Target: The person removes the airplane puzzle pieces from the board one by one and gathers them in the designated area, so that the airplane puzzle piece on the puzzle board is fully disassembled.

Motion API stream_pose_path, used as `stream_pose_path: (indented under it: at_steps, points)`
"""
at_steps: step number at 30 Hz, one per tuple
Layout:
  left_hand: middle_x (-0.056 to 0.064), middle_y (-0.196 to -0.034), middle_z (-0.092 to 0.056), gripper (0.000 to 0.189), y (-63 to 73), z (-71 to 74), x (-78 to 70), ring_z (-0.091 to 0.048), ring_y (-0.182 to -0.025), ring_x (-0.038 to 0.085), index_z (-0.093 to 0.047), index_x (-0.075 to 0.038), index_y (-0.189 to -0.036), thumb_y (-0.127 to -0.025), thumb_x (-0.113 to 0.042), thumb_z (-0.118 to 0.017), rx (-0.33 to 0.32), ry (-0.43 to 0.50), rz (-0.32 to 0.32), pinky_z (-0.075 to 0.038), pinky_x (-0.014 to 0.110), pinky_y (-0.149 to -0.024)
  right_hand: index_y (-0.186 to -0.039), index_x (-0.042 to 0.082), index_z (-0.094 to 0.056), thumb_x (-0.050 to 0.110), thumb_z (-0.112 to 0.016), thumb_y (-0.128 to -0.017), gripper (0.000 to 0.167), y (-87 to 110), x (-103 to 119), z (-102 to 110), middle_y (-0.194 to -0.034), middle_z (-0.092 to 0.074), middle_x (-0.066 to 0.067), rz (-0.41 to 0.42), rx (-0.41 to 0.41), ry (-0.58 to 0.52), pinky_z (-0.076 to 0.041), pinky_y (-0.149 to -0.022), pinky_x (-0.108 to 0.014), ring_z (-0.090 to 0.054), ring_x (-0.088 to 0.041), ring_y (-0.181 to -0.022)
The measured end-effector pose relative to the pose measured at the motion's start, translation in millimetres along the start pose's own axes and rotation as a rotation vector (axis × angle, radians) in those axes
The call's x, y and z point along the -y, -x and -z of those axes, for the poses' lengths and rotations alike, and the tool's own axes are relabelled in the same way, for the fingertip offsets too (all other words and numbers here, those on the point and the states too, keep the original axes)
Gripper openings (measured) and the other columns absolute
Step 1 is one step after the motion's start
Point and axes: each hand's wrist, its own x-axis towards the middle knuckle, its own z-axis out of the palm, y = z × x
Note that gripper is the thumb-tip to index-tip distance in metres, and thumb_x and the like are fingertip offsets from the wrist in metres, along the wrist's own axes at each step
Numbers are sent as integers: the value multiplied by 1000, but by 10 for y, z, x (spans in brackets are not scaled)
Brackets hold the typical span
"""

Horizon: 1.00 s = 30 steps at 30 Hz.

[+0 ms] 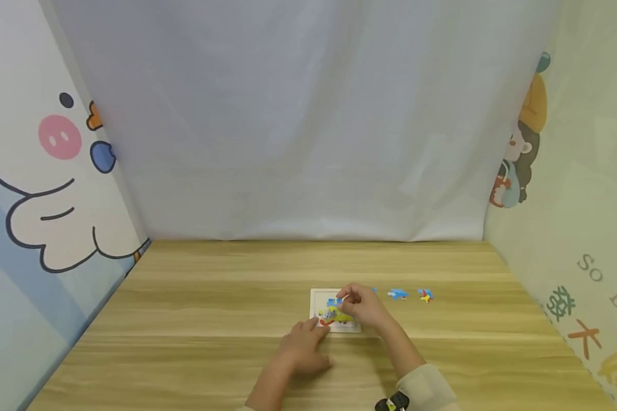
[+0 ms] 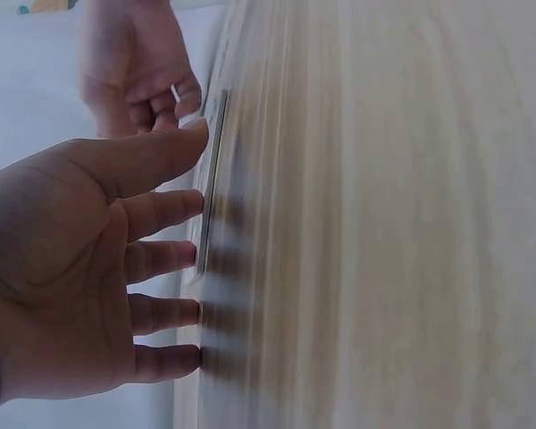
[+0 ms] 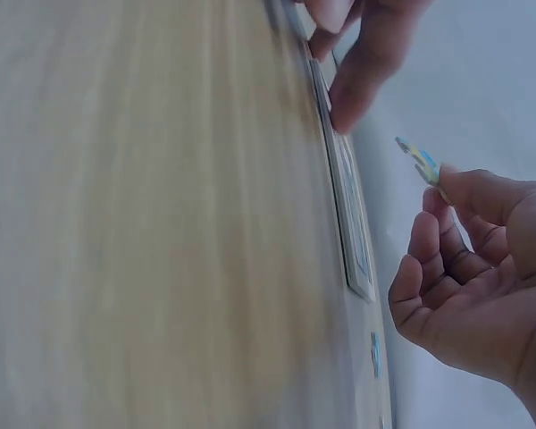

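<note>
A square jigsaw puzzle board [image 1: 312,302] with a pale rim lies on the table, partly filled with coloured pieces; my right hand covers part of it in the head view. My left hand [image 1: 303,347] rests at its near left edge, fingers spread and fairly straight, some fingertips touching the rim. Above the board, my right hand [image 1: 366,307] pinches a puzzle piece [image 3: 420,162] between thumb and index finger. That piece is held clear of the board, tilted, with blue and yellow showing. The other right fingers are loosely curled in the right wrist view.
To the right of the board lie loose puzzle pieces: a blue one [image 1: 398,294], a blue, red and yellow one [image 1: 425,295], and another partly hidden behind the right hand. The wooden table [image 1: 211,297] meets a grey-white curtain [image 1: 308,142] at the back and printed side walls.
</note>
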Motion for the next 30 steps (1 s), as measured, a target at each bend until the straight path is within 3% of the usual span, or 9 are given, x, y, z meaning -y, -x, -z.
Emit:
stream_pose_path:
  at_steps: [9,14,19,30]
  points:
    - [18,-139,-41,59,-43,-27,39,-35,-125,42,-56,-6,-127,-77,-36,-70,-18,14,8,-31,64,-93,-97,-5,-60,-1,-63,-83,15,156,4,163,-74,-54,-4,-20,-55,-18,-42,-58,-23,-49,-16,-68]
    - [18,-138,-42,58,-44,-42,-90,-36,-124,43,-56,-6,-127,-78,-35,-69,-44,-39,15,-31,62,-95,-100,-8,-59,0,-64,-83,19,233,-51,268,-76,-56,-5,-35,-77,-23,-43,-61,-24,-51,-17,-71]
    - [14,-138,-43,56,-62,-49,-218,-34,-125,46,-58,-7,-125,-77,-34,-70,-54,-42,-8,-29,62,-96,-100,-3,-60,4,-66,-84,18,270,-171,331,-76,-56,-4,-99,-133,-13,-42,-60,-24,-51,-17,-70]
    - [16,-138,-43,58,-137,-113,-318,-35,-125,43,-57,-11,-127,-76,-34,-72,-73,-67,0,-32,61,-95,-103,-6,-60,4,-66,-83,23,309,-233,448,-80,-59,-7,-130,-217,-37,-43,-57,-22,-52,-16,-70]
